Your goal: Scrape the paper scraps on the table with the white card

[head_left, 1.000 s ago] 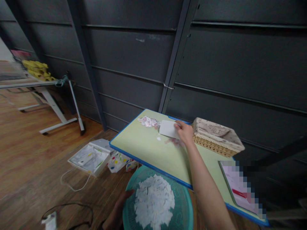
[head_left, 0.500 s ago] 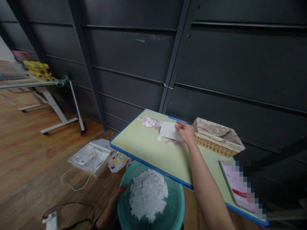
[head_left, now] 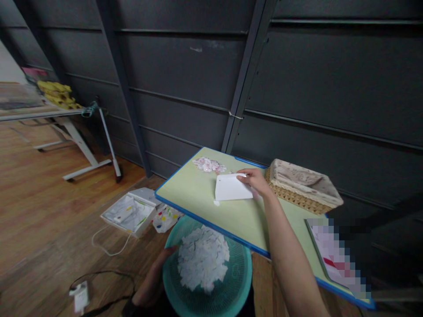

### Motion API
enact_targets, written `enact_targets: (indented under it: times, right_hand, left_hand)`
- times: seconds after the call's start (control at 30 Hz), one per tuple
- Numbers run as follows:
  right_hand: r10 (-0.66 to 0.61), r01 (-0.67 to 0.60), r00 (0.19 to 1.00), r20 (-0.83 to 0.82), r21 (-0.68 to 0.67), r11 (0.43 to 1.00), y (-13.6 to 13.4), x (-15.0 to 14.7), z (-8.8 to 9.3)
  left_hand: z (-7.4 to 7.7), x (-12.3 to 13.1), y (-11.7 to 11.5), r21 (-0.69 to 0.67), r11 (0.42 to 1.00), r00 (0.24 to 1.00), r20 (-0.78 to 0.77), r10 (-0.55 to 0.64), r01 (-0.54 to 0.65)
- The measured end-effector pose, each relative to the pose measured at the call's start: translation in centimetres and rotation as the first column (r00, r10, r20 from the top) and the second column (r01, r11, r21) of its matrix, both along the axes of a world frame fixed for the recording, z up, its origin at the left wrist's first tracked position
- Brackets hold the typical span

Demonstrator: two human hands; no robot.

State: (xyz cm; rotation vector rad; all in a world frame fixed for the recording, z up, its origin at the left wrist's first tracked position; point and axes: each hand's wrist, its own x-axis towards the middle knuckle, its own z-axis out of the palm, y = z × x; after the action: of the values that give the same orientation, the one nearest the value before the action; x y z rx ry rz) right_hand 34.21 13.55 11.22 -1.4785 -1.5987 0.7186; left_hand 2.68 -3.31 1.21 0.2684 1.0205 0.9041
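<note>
The right hand [head_left: 256, 180] pinches the white card [head_left: 231, 188] by its upper right corner, long axis reaching leftward; the left hand [head_left: 155, 273], farther off, grips the basin [head_left: 240, 286].

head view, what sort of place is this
Probably a workroom or small workshop, though the view doesn't settle it: a dark panelled wall, a wheeled table and a basin of white scraps suggest so.
</note>
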Motion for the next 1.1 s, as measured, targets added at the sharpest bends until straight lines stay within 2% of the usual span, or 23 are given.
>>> enact_targets:
  times: [0.17,0.33,0.43,0.53,0.67,0.73,0.87,0.93,1.0,1.03,1.1]
  right_hand:
    - [0.072,-0.075,0.996,-0.06,-0.053,0.996,0.2,-0.6,-0.2]
    - [0.004,-0.016,0.988,-0.156,-0.077,0.997,0.1,-0.7,-0.3]
    - [0.084,-0.102,0.988,-0.132,-0.135,0.986,0.0,-0.5,-0.4]
    - [0.134,-0.166,0.975,-0.177,-0.182,0.969,0.0,-0.4,-0.4]
    - [0.143,-0.182,0.973,-0.183,-0.219,0.959,-0.1,-0.4,-0.4]
    - [0.22,-0.253,0.965,-0.145,-0.284,0.925,-0.3,-0.5,-0.3]
    - [0.415,-0.438,0.897,-0.151,-0.435,0.787,-0.8,-0.9,0.0]
    - [0.456,-0.486,0.871,-0.182,-0.452,0.748,-1.0,-1.0,0.1]
    - [0.438,-0.484,0.875,-0.209,-0.414,0.771,-1.0,-1.0,0.1]
    - [0.404,-0.462,0.887,-0.225,-0.377,0.803,-0.9,-1.0,0.1]
    - [0.279,-0.348,0.922,-0.267,-0.257,0.902,-0.5,-0.7,0.0]
  left_hand:
    - [-0.3,0.0,0.1,-0.02,1.0,0.999,0.036,-0.004,0.005]
    - [0.8,0.1,0.1,-0.029,0.999,0.999,0.027,-0.024,0.025]
    - [1.7,0.1,0.1,-0.022,0.999,0.999,-0.026,-0.028,0.028]
    - [2.3,0.0,0.2,-0.03,0.999,0.999,-0.045,-0.021,0.02]
    - [2.2,-0.3,0.4,-0.006,0.998,0.996,-0.056,-0.063,0.063]
    - [2.0,-0.5,0.5,0.003,0.997,0.995,-0.068,-0.071,0.071]
    - [2.1,-0.6,0.3,0.023,0.999,0.996,-0.08,-0.041,0.043]
    - [2.5,-0.5,0.2,0.028,0.999,0.994,-0.104,-0.018,0.021]
    - [2.7,-0.4,0.2,0.039,0.999,0.991,-0.136,0.006,0.0]
    - [2.8,-0.4,0.2,0.047,0.999,0.989,-0.146,0.014,-0.007]
    - [2.5,-0.5,0.3,0.056,0.998,0.991,-0.136,0.017,-0.01]
